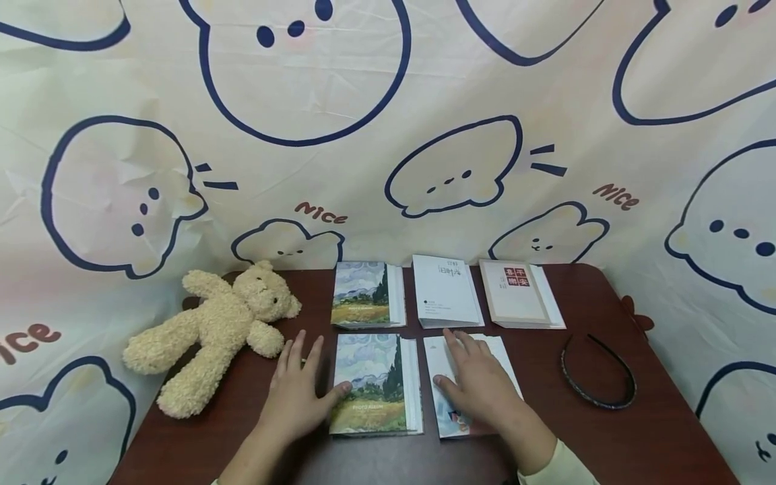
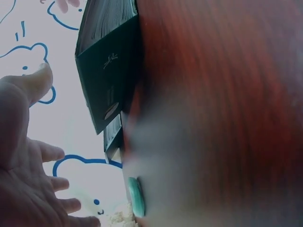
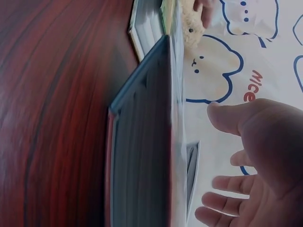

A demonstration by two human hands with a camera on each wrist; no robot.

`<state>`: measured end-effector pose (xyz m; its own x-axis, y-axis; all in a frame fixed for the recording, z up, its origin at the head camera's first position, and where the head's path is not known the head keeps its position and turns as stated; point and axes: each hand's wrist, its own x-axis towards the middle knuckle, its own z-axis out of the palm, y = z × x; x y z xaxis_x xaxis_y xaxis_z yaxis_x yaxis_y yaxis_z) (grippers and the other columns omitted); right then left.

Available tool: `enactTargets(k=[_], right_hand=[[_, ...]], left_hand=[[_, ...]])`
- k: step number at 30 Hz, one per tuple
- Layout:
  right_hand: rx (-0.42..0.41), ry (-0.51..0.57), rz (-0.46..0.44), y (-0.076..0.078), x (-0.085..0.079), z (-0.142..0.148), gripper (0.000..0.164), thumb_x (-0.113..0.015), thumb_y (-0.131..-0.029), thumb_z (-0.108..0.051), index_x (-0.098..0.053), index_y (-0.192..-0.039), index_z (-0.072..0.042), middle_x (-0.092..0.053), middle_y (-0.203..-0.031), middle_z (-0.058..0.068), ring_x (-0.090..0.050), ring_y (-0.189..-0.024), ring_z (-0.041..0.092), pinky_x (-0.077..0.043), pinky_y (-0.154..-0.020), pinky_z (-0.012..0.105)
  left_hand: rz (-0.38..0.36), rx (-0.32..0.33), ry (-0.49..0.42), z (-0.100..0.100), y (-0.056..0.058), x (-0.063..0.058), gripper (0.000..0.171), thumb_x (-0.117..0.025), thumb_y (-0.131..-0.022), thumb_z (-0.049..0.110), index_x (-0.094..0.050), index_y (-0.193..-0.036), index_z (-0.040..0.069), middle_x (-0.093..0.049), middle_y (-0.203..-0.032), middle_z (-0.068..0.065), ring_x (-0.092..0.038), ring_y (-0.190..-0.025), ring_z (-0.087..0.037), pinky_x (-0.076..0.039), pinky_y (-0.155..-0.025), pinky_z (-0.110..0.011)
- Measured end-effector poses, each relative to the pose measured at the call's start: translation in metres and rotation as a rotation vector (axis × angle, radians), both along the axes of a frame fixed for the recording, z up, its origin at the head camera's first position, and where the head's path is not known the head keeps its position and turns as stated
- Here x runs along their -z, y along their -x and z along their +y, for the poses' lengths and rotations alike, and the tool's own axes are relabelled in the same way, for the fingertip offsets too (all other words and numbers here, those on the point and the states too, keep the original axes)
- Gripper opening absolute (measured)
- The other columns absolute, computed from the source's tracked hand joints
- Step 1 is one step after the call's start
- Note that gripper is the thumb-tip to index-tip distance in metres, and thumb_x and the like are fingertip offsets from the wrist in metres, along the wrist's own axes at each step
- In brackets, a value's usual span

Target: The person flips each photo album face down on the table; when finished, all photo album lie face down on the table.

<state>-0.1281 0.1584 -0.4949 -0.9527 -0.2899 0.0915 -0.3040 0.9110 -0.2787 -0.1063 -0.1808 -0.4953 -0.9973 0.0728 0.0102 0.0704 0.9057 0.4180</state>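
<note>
A fuzzy bear (image 1: 224, 323) lies at the left of the brown table (image 1: 661, 431). Next comes the left hand (image 1: 297, 397), its fingers spread and grasping nothing. Its thumb is at the left side of the near album (image 1: 372, 404); I can't tell if they touch. The far album (image 1: 358, 296) is just past that one. Then a white book (image 1: 445, 293) sits far back, with a pale book (image 1: 442, 407) on its near side. The right hand (image 1: 479, 380) is over the pale book, loose, holding nothing. A cream book (image 1: 515, 306) is far right. A hair band (image 1: 606, 406) lies nearer, at the right.
</note>
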Motion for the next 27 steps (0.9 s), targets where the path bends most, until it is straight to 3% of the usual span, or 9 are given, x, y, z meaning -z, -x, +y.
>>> enactTargets(k=[6, 11, 17, 23, 27], right_hand=[[0.011, 0.049, -0.041, -0.002, -0.001, -0.011, 0.088, -0.076, -0.091, -0.047, -0.038, -0.161, -0.01, -0.052, -0.147, 0.018, -0.05, -0.136, 0.037, -0.048, -0.106, 0.054], [-0.011, 0.12, -0.06, -0.004, 0.0, -0.018, 0.087, -0.077, -0.092, -0.043, -0.037, -0.161, -0.008, -0.053, -0.146, 0.019, -0.052, -0.134, 0.036, -0.046, -0.108, 0.054], [-0.059, 0.205, -0.084, -0.008, 0.002, -0.026, 0.084, -0.077, -0.093, -0.036, -0.037, -0.16, -0.003, -0.054, -0.143, 0.02, -0.055, -0.132, 0.036, -0.046, -0.109, 0.053], [-0.092, 0.267, -0.114, -0.011, 0.005, -0.032, 0.08, -0.078, -0.093, -0.033, -0.042, -0.157, -0.002, -0.056, -0.144, 0.019, -0.051, -0.135, 0.037, -0.045, -0.109, 0.055], [-0.126, 0.31, -0.123, -0.013, 0.007, -0.038, 0.077, -0.077, -0.094, -0.029, -0.042, -0.156, 0.0, -0.056, -0.143, 0.019, -0.054, -0.131, 0.034, -0.048, -0.106, 0.053]], left_hand=[[-0.06, -0.017, -0.124, 0.002, -0.002, 0.0, 0.095, -0.072, -0.094, 0.057, -0.026, -0.166, 0.014, -0.013, -0.171, -0.019, -0.015, -0.152, -0.052, -0.036, -0.105, -0.076], [-0.123, -0.032, -0.238, 0.004, -0.003, 0.0, 0.091, -0.071, -0.095, 0.053, -0.028, -0.165, 0.014, -0.022, -0.168, -0.02, -0.021, -0.151, -0.051, -0.037, -0.104, -0.075], [-0.138, -0.032, -0.283, 0.008, -0.004, 0.001, 0.089, -0.074, -0.095, 0.047, -0.03, -0.164, 0.012, -0.035, -0.161, -0.025, -0.038, -0.144, -0.049, -0.039, -0.105, -0.071], [-0.165, -0.038, -0.33, 0.011, -0.006, 0.004, 0.089, -0.075, -0.095, 0.045, -0.03, -0.164, 0.012, -0.04, -0.159, -0.025, -0.045, -0.14, -0.048, -0.042, -0.103, -0.071], [-0.175, -0.043, -0.384, 0.012, -0.007, 0.006, 0.089, -0.076, -0.095, 0.044, -0.03, -0.164, 0.013, -0.053, -0.146, -0.019, -0.063, -0.116, -0.036, -0.054, -0.087, -0.057]])
